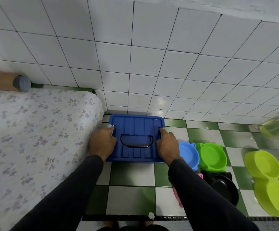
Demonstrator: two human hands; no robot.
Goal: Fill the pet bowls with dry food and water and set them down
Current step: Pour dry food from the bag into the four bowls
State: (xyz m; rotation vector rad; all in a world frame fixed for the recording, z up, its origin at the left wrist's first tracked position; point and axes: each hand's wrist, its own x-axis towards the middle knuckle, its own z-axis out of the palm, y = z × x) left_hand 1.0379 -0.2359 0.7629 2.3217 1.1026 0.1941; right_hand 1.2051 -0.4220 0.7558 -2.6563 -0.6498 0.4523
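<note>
Checkered floor: both hands (103,142) grip blue bin's lid (136,137).

The lidded bin (136,137) sits against the wall (135,64) (mattress (35,130) left, bowls (213,156) right).

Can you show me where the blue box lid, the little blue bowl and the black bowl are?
Blue ribbed plastic box lid (136,124): head view, far flat part.
Small light-blue plastic bowl (186,153): head view, inner hollow.
Black round bowl (222,189): head view, inner hollow.

No readable text, label, brand or number shows anywhere.
</note>
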